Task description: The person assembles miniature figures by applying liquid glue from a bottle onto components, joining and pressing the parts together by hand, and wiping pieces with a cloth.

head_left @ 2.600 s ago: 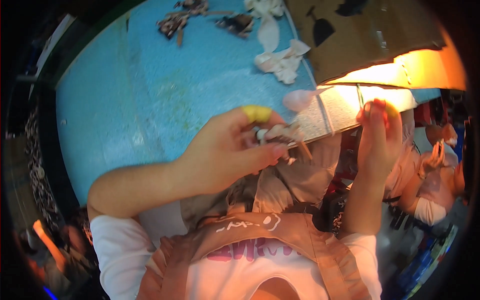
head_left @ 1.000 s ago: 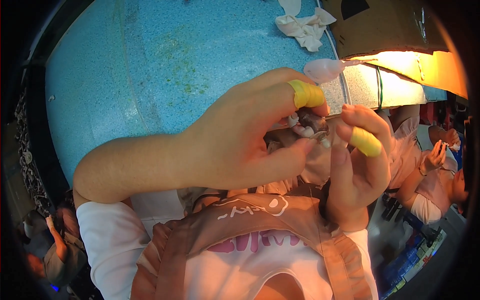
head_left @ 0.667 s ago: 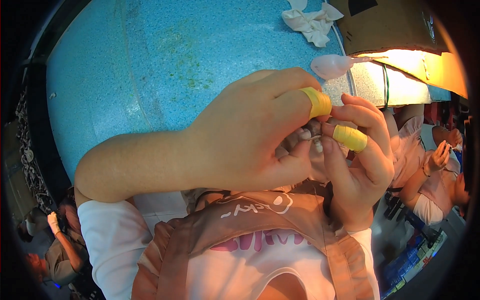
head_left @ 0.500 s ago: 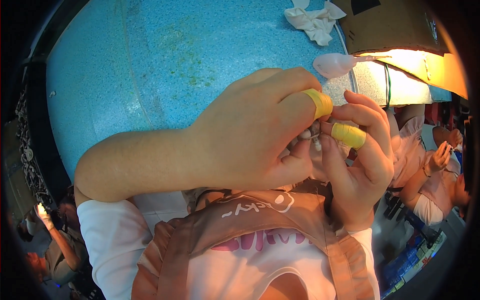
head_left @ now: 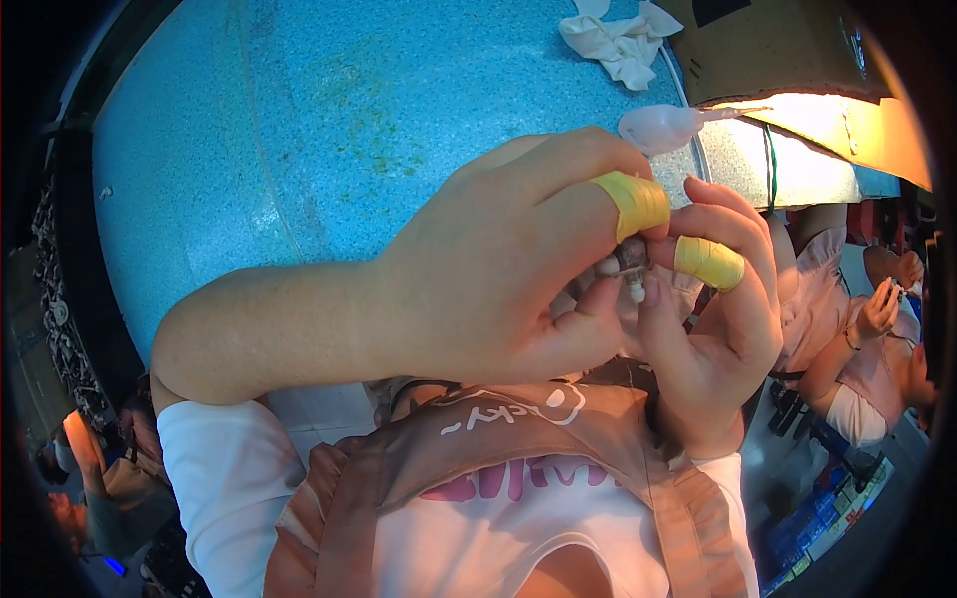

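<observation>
Pinched between the fingertips of both hands is a tiny grey-brown piece with white knobs (head_left: pixel 632 257), perhaps a small figure; much of it is hidden by fingers. My left hand (head_left: pixel 508 259) comes across from the left, back upward, with thumb and index finger closed on one side of the piece. Yellow tape wraps its index finger. From the right, my right hand (head_left: pixel 713 324) meets it, thumb and taped index finger closed on the other side, the outer fingers curled loosely. Both hands are held over the near edge of the blue speckled table (head_left: pixel 329 110), before my brown apron.
Beyond my hands lies a translucent squeeze bottle (head_left: pixel 658 130) with a thin tip, beside a white cable. Crumpled white tissue (head_left: pixel 620 48) sits behind it. A cardboard box (head_left: pixel 783 50) stands at the far right, brightly lit underneath. Other people (head_left: pixel 847 359) sit to the right and left.
My fingers have shifted slightly around the small piece, so more of its grey-brown top shows. My right index finger has moved a little to the right. Both hands keep their pinch.
</observation>
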The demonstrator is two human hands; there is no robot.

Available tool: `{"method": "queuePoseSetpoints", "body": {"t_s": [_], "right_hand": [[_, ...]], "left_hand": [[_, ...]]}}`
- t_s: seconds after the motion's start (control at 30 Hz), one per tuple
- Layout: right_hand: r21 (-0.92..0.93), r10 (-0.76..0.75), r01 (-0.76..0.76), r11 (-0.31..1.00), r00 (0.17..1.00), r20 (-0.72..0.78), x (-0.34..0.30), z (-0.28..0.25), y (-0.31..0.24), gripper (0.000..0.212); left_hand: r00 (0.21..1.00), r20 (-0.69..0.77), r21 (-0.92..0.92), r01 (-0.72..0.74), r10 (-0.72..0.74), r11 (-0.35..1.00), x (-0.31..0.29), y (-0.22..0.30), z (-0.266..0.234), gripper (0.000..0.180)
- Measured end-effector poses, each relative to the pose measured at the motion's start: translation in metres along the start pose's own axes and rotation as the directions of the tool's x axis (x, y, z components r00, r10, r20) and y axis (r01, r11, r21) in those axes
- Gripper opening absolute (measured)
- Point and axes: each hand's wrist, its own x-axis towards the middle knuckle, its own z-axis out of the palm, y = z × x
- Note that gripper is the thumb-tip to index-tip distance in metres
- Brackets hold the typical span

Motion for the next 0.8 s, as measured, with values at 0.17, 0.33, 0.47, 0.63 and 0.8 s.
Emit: {"method": "queuePoseSetpoints", "body": {"t_s": [0.17,0.33,0.47,0.63,0.8], "right_hand": [[0.039,0.032,-0.032,0.999,0.999,-0.001,0.000,0.004,0.002,0.020],[0.073,-0.031,0.037,0.997,0.996,-0.083,-0.004,0.001,0.011,0.030],[-0.106,-0.024,0.025,0.994,1.000,0.010,-0.004,0.001,0.012,0.053],[-0.001,0.096,-0.096,0.995,0.995,0.025,-0.010,-0.002,0.018,0.069],[0.273,0.200,-0.198,0.941,0.980,0.020,-0.010,0.005,0.009,0.064]], "left_hand": [[1.000,-0.001,0.003,0.000,0.000,1.000,-0.002,-0.004,-0.001,0.037],[0.875,0.199,-0.504,0.477,-0.441,0.719,0.000,0.006,-0.003,0.030],[0.706,0.377,-0.692,0.645,-0.600,0.324,0.005,0.009,-0.006,0.036],[0.825,0.315,-0.749,0.520,-0.470,0.411,-0.001,0.009,0.000,0.052],[0.780,0.456,-0.679,0.617,-0.429,0.398,0.004,0.010,-0.010,0.061]]}}
